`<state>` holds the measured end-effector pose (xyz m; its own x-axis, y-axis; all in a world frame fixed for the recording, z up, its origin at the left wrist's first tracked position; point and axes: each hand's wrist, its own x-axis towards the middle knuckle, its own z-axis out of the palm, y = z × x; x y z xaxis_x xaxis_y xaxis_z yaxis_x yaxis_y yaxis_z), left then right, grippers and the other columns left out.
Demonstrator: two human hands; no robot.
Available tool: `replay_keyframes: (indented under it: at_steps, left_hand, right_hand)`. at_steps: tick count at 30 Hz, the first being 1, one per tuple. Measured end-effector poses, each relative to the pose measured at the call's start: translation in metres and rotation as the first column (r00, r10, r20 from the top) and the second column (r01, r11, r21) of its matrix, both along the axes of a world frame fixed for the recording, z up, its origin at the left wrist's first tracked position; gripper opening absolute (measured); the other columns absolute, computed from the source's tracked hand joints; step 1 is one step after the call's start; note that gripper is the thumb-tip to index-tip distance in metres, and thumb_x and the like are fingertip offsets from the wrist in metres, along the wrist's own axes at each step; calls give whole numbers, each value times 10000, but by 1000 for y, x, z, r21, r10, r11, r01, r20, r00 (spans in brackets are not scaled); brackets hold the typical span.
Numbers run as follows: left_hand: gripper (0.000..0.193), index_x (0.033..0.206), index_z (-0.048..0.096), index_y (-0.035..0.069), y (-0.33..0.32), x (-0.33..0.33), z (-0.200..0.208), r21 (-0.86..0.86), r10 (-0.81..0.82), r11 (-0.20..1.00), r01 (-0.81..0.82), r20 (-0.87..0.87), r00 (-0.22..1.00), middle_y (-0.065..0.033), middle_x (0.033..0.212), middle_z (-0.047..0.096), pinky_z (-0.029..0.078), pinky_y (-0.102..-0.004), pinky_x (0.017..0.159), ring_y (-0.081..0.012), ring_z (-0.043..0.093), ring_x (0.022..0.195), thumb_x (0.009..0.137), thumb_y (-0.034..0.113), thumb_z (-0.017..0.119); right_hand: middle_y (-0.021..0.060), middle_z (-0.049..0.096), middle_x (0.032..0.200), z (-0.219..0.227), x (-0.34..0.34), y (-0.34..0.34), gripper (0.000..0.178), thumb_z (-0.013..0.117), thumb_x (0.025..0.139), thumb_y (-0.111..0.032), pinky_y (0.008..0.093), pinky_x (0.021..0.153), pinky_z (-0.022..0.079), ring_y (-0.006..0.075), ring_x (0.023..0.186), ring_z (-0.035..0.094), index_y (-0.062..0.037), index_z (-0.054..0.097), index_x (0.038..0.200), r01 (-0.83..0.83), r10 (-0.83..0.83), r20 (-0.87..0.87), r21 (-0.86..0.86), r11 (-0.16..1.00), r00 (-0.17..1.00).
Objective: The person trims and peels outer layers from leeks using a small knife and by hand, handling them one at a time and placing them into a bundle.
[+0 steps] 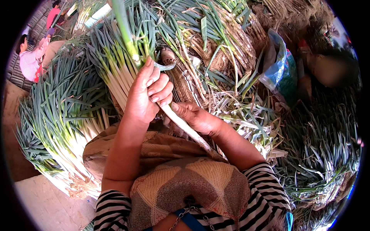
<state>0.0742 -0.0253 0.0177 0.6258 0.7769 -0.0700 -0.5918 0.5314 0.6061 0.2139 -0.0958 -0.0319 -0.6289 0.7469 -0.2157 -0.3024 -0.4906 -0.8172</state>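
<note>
My left hand (148,96) is closed round a long green onion (185,127), its thumb pointing up along the stalk. The onion slants across in front of me, its green top away and its white root end down near my lap. Just below, my right hand (198,117) is closed at the white part, thumb against the stalk. Its other fingers are partly hidden behind the stalk. Beyond my left hand lies a row of green onions (111,69) with clean white stalks.
A large heap of green onions (61,104) lies to the left. Soil-covered, brownish onions (241,36) are piled ahead. Stripped skins (246,119) litter the right, near a blue-green plastic bag (283,67). More onions (320,146) fill the far right. A person (31,63) sits at far left.
</note>
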Motion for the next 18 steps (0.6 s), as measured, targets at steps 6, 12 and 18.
replay_keyframes:
  at_steps: [6,12,18]
  left_hand:
    - [422,578,331,165,0,13,1,288,-270,934,210,190,944,63,462,284,340,-212,381,-69,314,414,920,408,283]
    - [389,603,357,148,-1,37,-26,-31,213,974,-224,-210,954,68,504,296,334,-205,404,-75,307,432,862,420,460]
    - [333,760,341,110,9,43,-40,-111,352,907,-407,-332,875,36,587,286,271,-195,419,-76,306,503,871,407,444]
  right_hand:
    - [81,584,653,-20,2,-9,303,469,853,-306,220,453,452,132,534,572,-15,552,839,-230,171,-237,-246,942,956]
    - [101,584,736,-6,1,-7,283,310,922,-212,257,602,470,157,626,552,-14,512,917,339,-342,55,-349,874,938]
    - [57,501,739,-20,16,-6,249,330,913,-227,270,705,420,152,687,477,-51,499,858,602,-650,40,-424,677,759]
